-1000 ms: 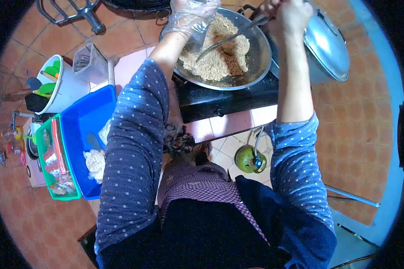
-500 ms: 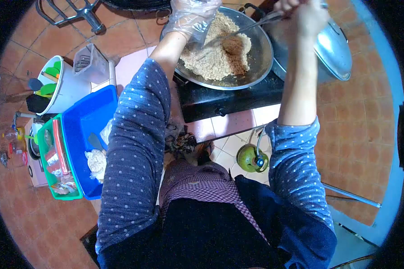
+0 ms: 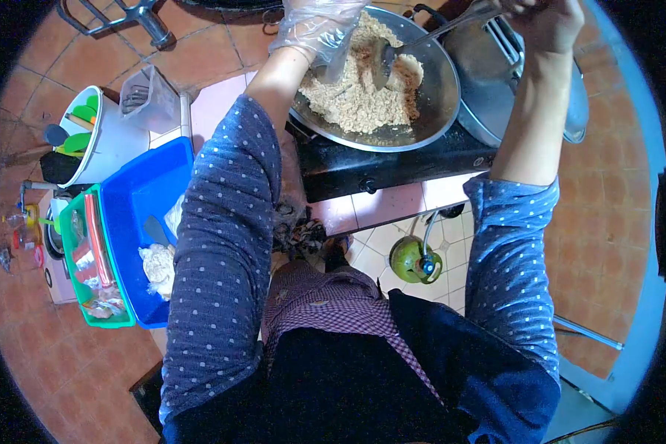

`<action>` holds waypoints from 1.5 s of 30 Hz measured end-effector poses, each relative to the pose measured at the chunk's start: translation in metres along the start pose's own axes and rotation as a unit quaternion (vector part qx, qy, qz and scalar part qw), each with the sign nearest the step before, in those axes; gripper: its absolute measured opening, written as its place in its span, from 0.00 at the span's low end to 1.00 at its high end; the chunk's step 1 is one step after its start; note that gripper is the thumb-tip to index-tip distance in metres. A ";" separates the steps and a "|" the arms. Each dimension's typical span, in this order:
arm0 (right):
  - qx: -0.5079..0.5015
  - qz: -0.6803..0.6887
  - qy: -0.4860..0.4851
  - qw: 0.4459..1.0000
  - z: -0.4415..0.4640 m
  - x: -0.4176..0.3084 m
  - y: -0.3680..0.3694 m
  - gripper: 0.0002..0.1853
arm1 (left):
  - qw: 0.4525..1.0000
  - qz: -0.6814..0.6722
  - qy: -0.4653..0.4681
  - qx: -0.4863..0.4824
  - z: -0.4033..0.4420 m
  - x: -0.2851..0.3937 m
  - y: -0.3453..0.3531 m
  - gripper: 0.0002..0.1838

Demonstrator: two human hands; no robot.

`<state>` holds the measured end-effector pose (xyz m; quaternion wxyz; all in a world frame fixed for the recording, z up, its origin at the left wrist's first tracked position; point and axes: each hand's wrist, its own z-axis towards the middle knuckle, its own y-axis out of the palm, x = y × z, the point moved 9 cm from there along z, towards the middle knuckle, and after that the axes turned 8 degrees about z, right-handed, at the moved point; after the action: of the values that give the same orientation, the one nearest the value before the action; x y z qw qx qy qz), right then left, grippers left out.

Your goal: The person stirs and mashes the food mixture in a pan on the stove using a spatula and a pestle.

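My right hand [image 3: 544, 22] grips the handle end of a long metal spatula [image 3: 451, 26], at the upper right. Its blade sits in a pale, crumbly mixture [image 3: 348, 103] streaked with reddish-brown powder [image 3: 411, 85]. The mixture lies in a wide metal wok [image 3: 440, 122] on a black stove [image 3: 333, 174]. My left hand [image 3: 314, 29] wears a clear plastic glove and is over the wok's left rim. Its fingers are partly cut off by the top edge and blurred by the loose plastic, so I cannot tell what they grip.
A large metal pot [image 3: 481, 89] stands right of the wok, with a shiny lid [image 3: 576, 111] beside it. At left are a blue tub [image 3: 129, 200], a green basket [image 3: 118, 322], a white bucket [image 3: 118, 152] and a clear container [image 3: 155, 103]. A green gas cylinder [image 3: 403, 259] stands below.
My right hand has moved right with the spatula handle. The blade has dragged through the mixture, spreading the brown powder toward the top and right. My left hand has barely moved.
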<state>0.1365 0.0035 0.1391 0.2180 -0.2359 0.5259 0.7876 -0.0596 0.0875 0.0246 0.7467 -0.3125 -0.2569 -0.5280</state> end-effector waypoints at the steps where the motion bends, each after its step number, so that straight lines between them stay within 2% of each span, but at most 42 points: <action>1: -0.023 -0.187 -0.061 0.980 -0.003 -0.005 0.023 0.29 | 1.000 -0.004 -0.002 0.003 -0.001 0.000 0.000 0.31; 2: -0.045 -0.366 -0.120 0.922 -0.005 -0.009 0.038 0.28 | 1.000 -0.007 -0.003 0.006 -0.001 -0.001 0.000 0.31; 3: -0.101 -0.354 -0.110 0.923 0.001 -0.010 0.032 0.28 | 1.000 -0.006 -0.003 0.008 -0.001 -0.001 -0.001 0.31; 4: -0.102 -0.353 -0.110 0.924 0.000 0.012 0.040 0.28 | 1.000 0.007 -0.002 0.001 0.000 -0.001 0.001 0.31; 5: 0.069 -0.383 -0.187 0.902 -0.004 0.027 0.035 0.28 | 1.000 0.020 -0.001 -0.006 0.000 -0.001 0.001 0.31; 6: 0.238 -0.400 -0.257 0.847 -0.022 0.029 0.021 0.28 | 1.000 0.021 0.000 -0.004 -0.001 -0.002 0.001 0.31; 7: 0.114 -0.347 -0.146 0.919 0.001 0.037 -0.014 0.29 | 1.000 -0.001 0.014 0.009 -0.003 0.000 -0.002 0.32; 8: -0.015 -0.283 -0.028 0.959 0.018 0.045 -0.041 0.29 | 0.999 -0.022 0.028 0.024 -0.004 0.002 -0.005 0.33; 10: 0.003 -0.271 -0.031 0.962 0.020 0.042 -0.054 0.30 | 0.999 -0.032 0.026 0.016 -0.007 0.003 -0.007 0.34; 12: -0.001 -0.078 0.044 0.996 0.039 0.034 -0.082 0.30 | 0.999 -0.030 0.009 -0.019 -0.003 0.000 -0.001 0.35; 13: -0.053 -0.205 -0.011 0.977 0.045 0.017 -0.082 0.30 | 0.999 -0.030 0.006 -0.019 -0.003 0.000 -0.002 0.35; 14: -0.063 -0.424 -0.117 0.896 0.013 0.007 0.008 0.29 | 0.999 -0.032 0.010 -0.017 -0.002 0.001 -0.004 0.35; 16: -0.102 -0.374 -0.127 0.913 0.010 0.001 0.030 0.29 | 0.999 -0.035 0.012 -0.017 -0.003 0.003 -0.004 0.35; 17: -0.101 -0.398 -0.149 0.899 0.008 0.002 0.031 0.29 | 0.999 -0.041 0.010 -0.018 -0.002 0.004 -0.004 0.35; 18: -0.042 -0.420 -0.139 0.896 0.005 0.012 0.018 0.28 | 0.999 -0.047 0.008 -0.018 -0.001 0.004 -0.005 0.35; 19: 0.126 -0.407 -0.163 0.890 -0.006 0.036 0.012 0.28 | 0.998 -0.067 0.014 -0.011 -0.003 0.005 -0.005 0.34; 20: -0.047 -0.305 0.010 0.951 0.022 0.067 -0.039 0.28 | 0.998 -0.067 0.016 -0.009 -0.004 0.002 -0.001 0.34; 22: -0.061 -0.305 0.013 0.950 0.023 0.070 -0.030 0.28 | 0.996 0.003 0.064 0.058 -0.004 0.008 -0.009 0.33; 23: -0.055 -0.302 0.015 0.952 0.018 0.070 -0.027 0.28 | 1.000 -0.005 0.007 0.001 -0.003 0.002 -0.004 0.32; 25: -0.032 -0.371 -0.039 0.927 0.021 0.053 -0.011 0.29 | 1.000 -0.012 0.009 0.004 0.001 0.002 -0.002 0.32; 26: 0.108 -0.396 -0.123 0.903 0.007 0.039 0.004 0.29 | 1.000 -0.014 0.000 0.002 -0.002 -0.003 -0.003 0.32; 27: 0.030 -0.246 -0.075 0.966 0.024 0.027 -0.030 0.29 | 1.000 -0.012 -0.003 0.003 -0.002 -0.006 -0.004 0.32; 28: -0.045 -0.087 -0.024 0.995 0.031 0.034 -0.016 0.28 | 1.000 -0.010 0.000 0.000 -0.001 -0.003 -0.006 0.32; 29: -0.122 -0.342 -0.065 0.930 0.013 0.022 0.023 0.28 | 1.000 -0.009 0.004 -0.004 -0.001 -0.001 -0.007 0.32; 30: -0.121 -0.342 -0.064 0.930 0.016 0.034 0.020 0.28 | 1.000 -0.009 0.003 -0.004 -0.003 -0.002 -0.006 0.32; 32: 0.016 -0.348 -0.050 0.936 0.022 0.047 -0.027 0.29 | 0.999 0.019 0.009 0.029 -0.003 -0.003 -0.010 0.32; 33: -0.039 -0.316 -0.033 0.947 0.026 0.046 -0.033 0.29 | 0.999 0.019 0.011 0.032 -0.002 -0.005 -0.008 0.32; 36: -0.064 -0.308 0.005 0.949 0.029 0.052 -0.027 0.28 | 1.000 -0.029 0.009 0.002 -0.005 -0.005 0.002 0.34; 38: -0.054 -0.316 0.008 0.947 0.027 0.045 -0.015 0.29 | 1.000 0.007 -0.005 0.013 -0.004 0.002 -0.006 0.34; 40: -0.026 -0.384 -0.137 0.913 0.018 0.015 0.007 0.29 | 1.000 0.002 -0.005 0.009 -0.004 0.002 -0.008 0.33; 41: -0.014 -0.057 -0.004 0.998 0.029 0.033 -0.004 0.29 | 1.000 -0.007 -0.008 -0.002 -0.001 0.001 -0.007 0.33; 42: -0.106 -0.348 -0.088 0.927 0.012 0.016 0.020 0.28 | 1.000 -0.016 -0.011 -0.012 -0.001 0.000 -0.006 0.32; 44: 0.133 -0.425 -0.144 0.884 0.003 0.044 -0.014 0.26 | 1.000 -0.013 -0.012 -0.004 -0.003 -0.002 -0.005 0.32; 45: 0.018 -0.376 -0.061 0.925 0.018 0.056 -0.040 0.25 | 1.000 -0.010 -0.011 0.002 -0.003 -0.004 -0.004 0.32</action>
<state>0.1133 0.0397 0.0820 0.5336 -0.3639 0.3981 0.6514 -0.0645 0.0867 0.0205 0.7393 -0.3142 -0.2693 -0.5311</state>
